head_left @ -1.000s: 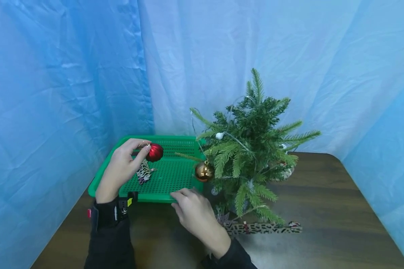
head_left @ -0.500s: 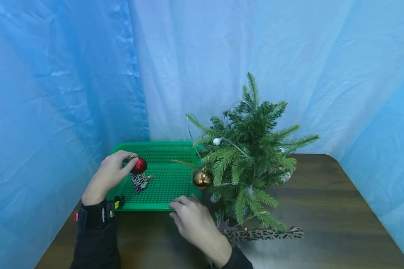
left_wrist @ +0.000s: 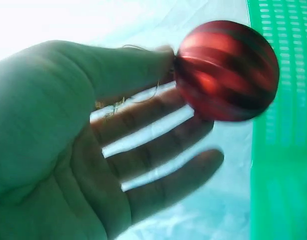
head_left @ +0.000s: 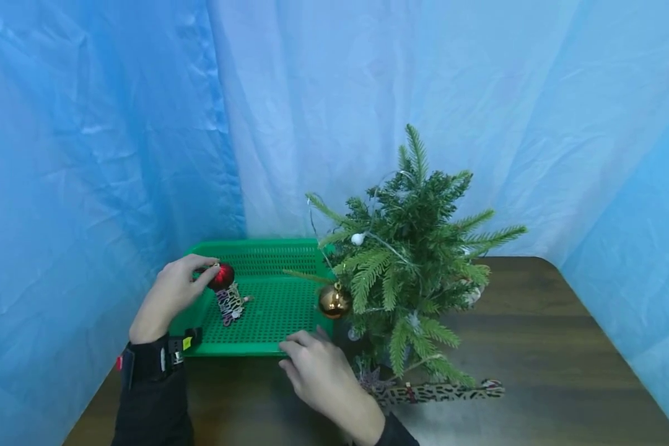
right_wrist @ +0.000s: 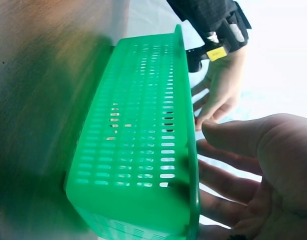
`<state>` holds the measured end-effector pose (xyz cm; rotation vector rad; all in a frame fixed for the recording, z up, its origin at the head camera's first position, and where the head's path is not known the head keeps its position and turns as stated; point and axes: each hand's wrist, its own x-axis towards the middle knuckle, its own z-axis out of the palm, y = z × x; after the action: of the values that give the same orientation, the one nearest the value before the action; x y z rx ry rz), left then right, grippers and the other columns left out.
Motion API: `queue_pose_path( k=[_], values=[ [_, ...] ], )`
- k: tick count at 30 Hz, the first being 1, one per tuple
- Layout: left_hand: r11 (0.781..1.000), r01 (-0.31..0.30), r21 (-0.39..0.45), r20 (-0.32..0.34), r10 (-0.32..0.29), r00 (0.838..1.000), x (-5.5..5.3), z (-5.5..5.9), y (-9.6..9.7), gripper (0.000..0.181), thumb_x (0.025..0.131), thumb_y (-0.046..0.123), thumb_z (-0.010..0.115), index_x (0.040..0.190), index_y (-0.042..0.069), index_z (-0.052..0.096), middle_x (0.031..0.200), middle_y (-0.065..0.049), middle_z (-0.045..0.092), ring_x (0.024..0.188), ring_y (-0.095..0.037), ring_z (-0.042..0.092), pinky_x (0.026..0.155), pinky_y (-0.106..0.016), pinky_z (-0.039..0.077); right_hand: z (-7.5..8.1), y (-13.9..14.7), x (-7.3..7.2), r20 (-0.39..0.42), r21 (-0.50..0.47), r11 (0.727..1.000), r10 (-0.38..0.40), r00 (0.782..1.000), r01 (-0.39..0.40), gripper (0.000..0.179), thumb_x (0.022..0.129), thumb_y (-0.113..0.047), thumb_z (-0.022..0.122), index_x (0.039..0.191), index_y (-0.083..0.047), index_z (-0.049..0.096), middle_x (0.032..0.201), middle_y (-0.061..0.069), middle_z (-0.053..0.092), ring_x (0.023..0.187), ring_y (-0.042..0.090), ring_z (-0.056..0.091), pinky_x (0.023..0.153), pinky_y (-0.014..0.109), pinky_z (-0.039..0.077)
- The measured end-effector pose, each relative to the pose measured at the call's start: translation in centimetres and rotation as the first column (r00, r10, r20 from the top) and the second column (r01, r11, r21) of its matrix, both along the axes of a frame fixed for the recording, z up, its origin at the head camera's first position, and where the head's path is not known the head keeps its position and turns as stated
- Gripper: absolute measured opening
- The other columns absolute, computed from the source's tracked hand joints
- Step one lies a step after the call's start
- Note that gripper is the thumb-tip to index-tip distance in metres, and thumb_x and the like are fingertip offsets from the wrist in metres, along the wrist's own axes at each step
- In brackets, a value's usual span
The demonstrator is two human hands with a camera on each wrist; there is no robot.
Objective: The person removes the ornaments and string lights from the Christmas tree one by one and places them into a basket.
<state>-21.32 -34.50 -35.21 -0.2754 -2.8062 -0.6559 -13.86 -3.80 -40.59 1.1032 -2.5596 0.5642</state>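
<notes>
My left hand (head_left: 170, 294) pinches a red, ribbed Christmas bauble (head_left: 222, 277) near its cap, over the left end of a green plastic basket (head_left: 256, 246). In the left wrist view, thumb and index finger meet at the bauble (left_wrist: 228, 70), a thin gold thread trails back from it, and the other fingers are stretched out. A wooden letter ornament (head_left: 230, 305) lies in the basket just below. My right hand (head_left: 323, 371) rests at the basket's near right rim. In the right wrist view its fingers reach behind the rim (right_wrist: 192, 175); their tips are partly hidden.
A small artificial Christmas tree (head_left: 412, 260) stands right of the basket, one branch over it. A gold bauble (head_left: 334, 301) hangs on its left side. A long lettered wooden sign (head_left: 440, 393) and a star ornament (head_left: 372, 379) lie before it. Blue curtains (head_left: 312, 124) surround the table.
My left hand has carried the red bauble leftward and lower in the view, over the basket's left end. My right hand stays at the rim. The head view has shifted slightly.
</notes>
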Motion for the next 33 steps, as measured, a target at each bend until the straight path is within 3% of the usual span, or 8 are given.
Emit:
queue_pose_path(
  k=[4, 10, 14, 16, 18, 21, 26, 33],
  values=[
    [0.999, 0.021, -0.05, 0.01, -0.02, 1.0, -0.5, -0.3, -0.5, 0.028, 0.102, 0.013, 0.063, 0.125, -0.001, 0.07, 0.121, -0.024, 0.066, 0.109, -0.042, 0.062, 0.083, -0.056, 0.052, -0.1, 0.0, 0.0, 0.003, -0.004, 1.0, 0.011, 1.0, -0.011, 0.024, 0.097, -0.025, 0.072, 0.119, -0.014, 0.074, 0.117, -0.001, 0.069, 0.104, 0.011, 0.067, 0.103, 0.048, 0.048],
    [0.995, 0.034, -0.098, 0.153, -0.019, 0.988, -1.1, -1.0, -1.0, 0.028, 0.1, 0.015, 0.066, 0.12, -0.003, 0.072, 0.114, -0.023, 0.069, 0.084, -0.031, 0.066, 0.063, -0.042, 0.05, -0.2, 0.1, 0.0, 0.004, -0.007, 1.0, 0.021, 1.0, -0.021, 0.024, 0.098, -0.025, 0.071, 0.119, -0.014, 0.074, 0.116, -0.002, 0.069, 0.103, 0.01, 0.067, 0.101, 0.047, 0.05],
    [0.994, 0.03, -0.105, 0.284, 0.001, 0.959, -1.3, -1.0, -1.3, 0.027, 0.099, 0.015, 0.066, 0.116, -0.004, 0.073, 0.108, -0.021, 0.071, 0.072, -0.02, 0.064, 0.059, -0.039, 0.047, 0.0, 0.0, -0.1, 0.001, 0.006, 1.0, 0.009, 1.0, -0.009, 0.025, 0.098, -0.027, 0.071, 0.12, -0.014, 0.073, 0.116, -0.002, 0.069, 0.104, 0.011, 0.066, 0.103, 0.048, 0.048],
    [0.994, 0.021, -0.111, 0.36, 0.021, 0.933, -1.3, -1.2, -1.3, 0.02, 0.1, 0.015, 0.065, 0.096, -0.002, 0.074, 0.085, -0.014, 0.068, 0.064, -0.016, 0.055, 0.058, -0.037, 0.043, 0.0, 0.0, -0.1, 0.006, 0.023, 1.0, 0.006, 1.0, -0.006, 0.026, 0.099, -0.028, 0.069, 0.121, -0.014, 0.073, 0.118, -0.001, 0.068, 0.106, 0.011, 0.066, 0.103, 0.048, 0.048],
    [0.992, 0.017, -0.125, 0.409, 0.035, 0.912, -1.3, -1.5, -1.3, 0.028, 0.1, 0.013, 0.062, 0.073, 0.004, 0.065, 0.067, -0.004, 0.053, 0.058, -0.013, 0.041, 0.056, -0.035, 0.038, 0.0, -0.1, 0.0, 0.003, 0.042, 0.999, 0.006, 1.0, -0.007, 0.026, 0.1, -0.029, 0.068, 0.121, -0.014, 0.073, 0.119, -0.001, 0.068, 0.107, 0.011, 0.066, 0.101, 0.047, 0.05],
    [0.991, 0.005, -0.133, 0.443, 0.054, 0.895, -1.4, -1.7, -1.3, 0.043, 0.099, 0.008, 0.059, 0.06, 0.015, 0.043, 0.06, 0.004, 0.027, 0.057, -0.015, 0.021, 0.056, -0.034, 0.025, 0.2, -0.2, 0.0, -0.01, 0.048, 0.999, 0.01, 1.0, -0.01, 0.027, 0.1, -0.03, 0.068, 0.121, -0.014, 0.073, 0.119, -0.001, 0.068, 0.107, 0.011, 0.066, 0.099, 0.046, 0.052],
    [0.99, -0.016, -0.139, 0.435, 0.076, 0.897, -1.4, -2.0, -1.4, 0.045, 0.094, 0.001, 0.056, 0.061, 0.02, 0.033, 0.061, 0.005, 0.022, 0.059, -0.015, 0.016, 0.057, -0.033, 0.023, 0.4, -0.2, -0.1, -0.02, 0.037, 0.999, 0.005, 1.0, -0.004, 0.027, 0.099, -0.03, 0.069, 0.12, -0.014, 0.073, 0.118, -0.001, 0.068, 0.106, 0.011, 0.066, 0.099, 0.047, 0.052],
    [0.985, -0.067, -0.158, 0.466, 0.134, 0.875, -1.1, -2.3, -1.5, 0.039, 0.087, -0.005, 0.047, 0.063, 0.019, 0.027, 0.066, 0.003, 0.016, 0.064, -0.018, 0.009, 0.058, -0.037, 0.016, 0.3, -0.1, 0.2, 0.055, 0.038, 0.999, 0.003, 0.998, -0.005, 0.028, 0.099, -0.029, 0.069, 0.124, -0.015, 0.072, 0.121, -0.001, 0.068, 0.109, 0.012, 0.066, 0.104, 0.049, 0.047]
  ],
)
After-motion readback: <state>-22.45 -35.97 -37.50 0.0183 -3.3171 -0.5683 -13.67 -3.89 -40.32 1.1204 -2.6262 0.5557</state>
